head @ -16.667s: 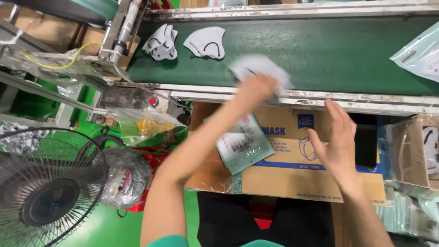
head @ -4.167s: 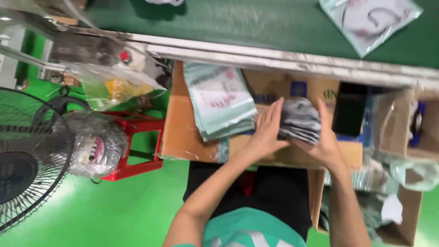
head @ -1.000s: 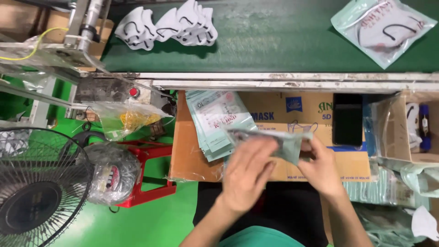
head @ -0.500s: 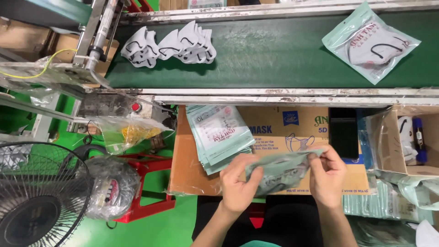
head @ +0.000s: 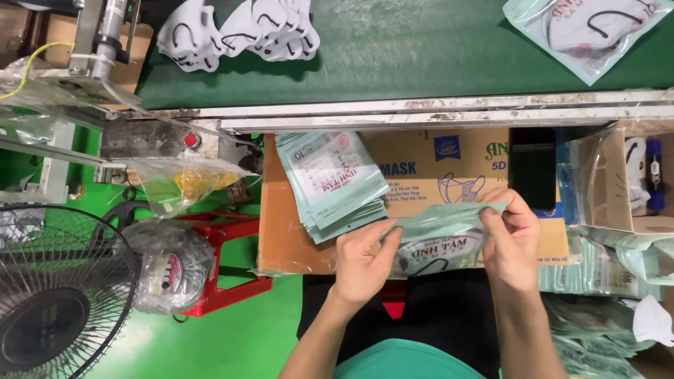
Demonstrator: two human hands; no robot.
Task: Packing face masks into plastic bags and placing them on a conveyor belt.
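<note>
Both my hands hold one pale green plastic pouch (head: 444,231) with a mask inside, just above my lap. My left hand (head: 359,261) grips its left end and my right hand (head: 511,238) pinches its upper right edge. A stack of empty green pouches (head: 328,181) lies fanned on the brown cardboard box (head: 421,163) in front of me, just left of the held pouch. On the green conveyor belt (head: 414,49) a pile of white masks (head: 235,31) rests at the far left, and a filled pouch (head: 586,31) lies at the far right.
A black fan (head: 53,302) stands at the lower left beside a red stool (head: 228,263) and a clear bag (head: 168,267). An open carton (head: 618,182) and heaps of filled pouches (head: 607,281) sit at the right. A black phone (head: 531,167) lies on the box.
My hands have drawn the pouch slightly lower and nearer to me. The pile of masks and the filled pouch on the belt sit a little higher in view.
</note>
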